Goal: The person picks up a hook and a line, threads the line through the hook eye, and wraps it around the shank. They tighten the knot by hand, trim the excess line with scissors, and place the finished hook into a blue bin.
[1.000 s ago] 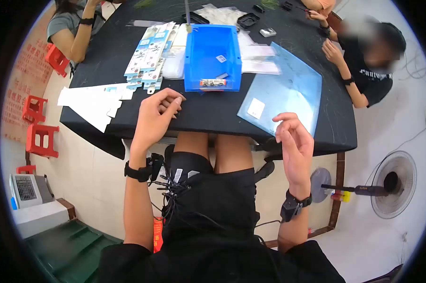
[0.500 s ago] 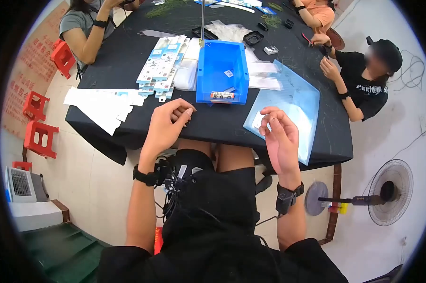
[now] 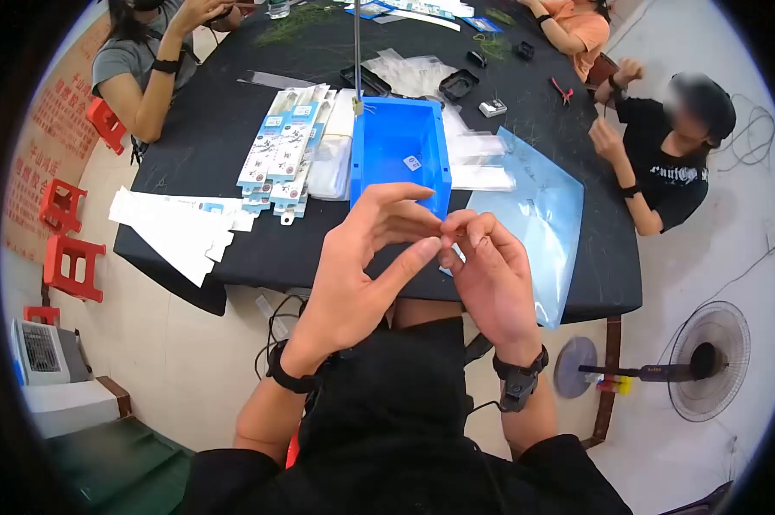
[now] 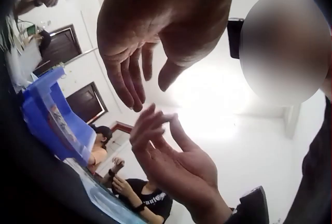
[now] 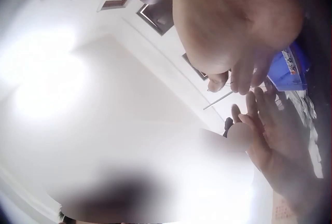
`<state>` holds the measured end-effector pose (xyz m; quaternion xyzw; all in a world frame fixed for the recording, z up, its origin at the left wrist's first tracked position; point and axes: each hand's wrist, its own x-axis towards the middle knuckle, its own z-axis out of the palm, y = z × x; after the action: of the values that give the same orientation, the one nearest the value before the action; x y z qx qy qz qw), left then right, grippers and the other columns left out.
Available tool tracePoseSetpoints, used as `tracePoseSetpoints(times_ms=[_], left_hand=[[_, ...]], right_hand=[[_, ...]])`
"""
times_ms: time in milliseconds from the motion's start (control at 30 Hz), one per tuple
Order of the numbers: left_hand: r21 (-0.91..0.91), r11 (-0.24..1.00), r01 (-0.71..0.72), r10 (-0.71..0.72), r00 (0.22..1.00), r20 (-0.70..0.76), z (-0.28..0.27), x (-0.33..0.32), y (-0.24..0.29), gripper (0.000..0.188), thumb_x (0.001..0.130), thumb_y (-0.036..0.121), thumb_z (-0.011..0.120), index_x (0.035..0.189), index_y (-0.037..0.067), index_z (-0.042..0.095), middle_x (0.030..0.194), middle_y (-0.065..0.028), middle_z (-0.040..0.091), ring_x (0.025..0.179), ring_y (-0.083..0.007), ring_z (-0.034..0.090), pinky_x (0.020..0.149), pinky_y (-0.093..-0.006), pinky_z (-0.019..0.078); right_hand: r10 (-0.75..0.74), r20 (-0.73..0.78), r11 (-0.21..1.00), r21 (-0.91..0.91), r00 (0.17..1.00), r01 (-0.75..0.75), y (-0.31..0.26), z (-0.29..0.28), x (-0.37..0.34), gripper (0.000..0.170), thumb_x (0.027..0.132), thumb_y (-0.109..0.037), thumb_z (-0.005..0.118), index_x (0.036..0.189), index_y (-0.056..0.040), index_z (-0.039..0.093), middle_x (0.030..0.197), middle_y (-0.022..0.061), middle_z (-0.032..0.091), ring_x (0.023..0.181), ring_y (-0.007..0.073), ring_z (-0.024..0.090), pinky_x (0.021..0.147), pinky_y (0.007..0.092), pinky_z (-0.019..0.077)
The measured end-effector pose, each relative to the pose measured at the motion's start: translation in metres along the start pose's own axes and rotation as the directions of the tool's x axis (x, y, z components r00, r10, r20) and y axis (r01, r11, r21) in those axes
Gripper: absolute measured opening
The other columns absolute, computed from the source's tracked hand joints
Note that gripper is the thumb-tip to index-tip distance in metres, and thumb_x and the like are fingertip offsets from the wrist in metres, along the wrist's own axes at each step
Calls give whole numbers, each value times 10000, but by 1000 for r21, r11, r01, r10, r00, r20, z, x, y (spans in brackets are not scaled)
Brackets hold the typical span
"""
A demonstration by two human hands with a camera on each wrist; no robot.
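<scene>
My left hand (image 3: 366,270) is raised over the table's front edge, fingers spread and gently bent, thumb pointing toward the other hand. Facing it is my right hand (image 3: 495,279), its fingertips close to the left fingertips. In the left wrist view, the thumb and a finger of the right hand (image 4: 176,167) come together at the tips; I cannot tell whether something tiny is between them. Just beyond the hands stands a blue plastic bin (image 3: 400,129) with a small white label (image 3: 412,163) inside; its front is partly hidden by the left hand.
Printed packaging cards (image 3: 280,146) and clear plastic sleeves (image 3: 329,167) lie left of the bin, white card strips (image 3: 177,225) nearer the edge. A translucent blue folder (image 3: 533,232) lies to the right. Red-handled pliers (image 3: 562,91) are farther back. Other people sit around the black-covered table (image 3: 190,129).
Both hands have come up and together in front of the bin; they were apart before. The left hand has spread its fingers. The person at right has put down the pliers.
</scene>
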<state>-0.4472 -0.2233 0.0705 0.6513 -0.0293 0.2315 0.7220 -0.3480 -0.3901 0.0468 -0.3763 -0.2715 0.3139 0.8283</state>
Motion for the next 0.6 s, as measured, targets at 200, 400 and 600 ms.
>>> tracePoseSetpoints(times_ms=[200,400,600], left_hand=[[-43,993,110,-108,993,55,4,-7,-12,420,946,-29,717,1336,-14,561,1121,-127,695,1043,-183,713,934,-322,567],[-57,991,121,-121,993,-8,5,-27,-20,321,915,-84,731,1216,-54,624,997,-138,736,910,-183,744,832,-304,603],[-3,994,105,-104,980,-168,-6,-32,-30,231,932,-78,723,1145,-77,635,944,-176,753,865,-205,756,766,-303,629]], right_hand=[[-47,37,998,-50,998,49,-1,-8,-8,151,1083,-185,586,1087,-35,595,1302,166,636,1192,239,649,978,355,529],[-23,-56,999,-37,998,21,-3,-7,-22,156,1088,-204,584,1063,-50,574,1289,165,638,1189,235,648,975,362,532],[-48,-90,999,-7,995,47,6,-24,-18,144,1093,-199,575,1049,-63,558,1231,143,641,1122,212,650,926,358,534]])
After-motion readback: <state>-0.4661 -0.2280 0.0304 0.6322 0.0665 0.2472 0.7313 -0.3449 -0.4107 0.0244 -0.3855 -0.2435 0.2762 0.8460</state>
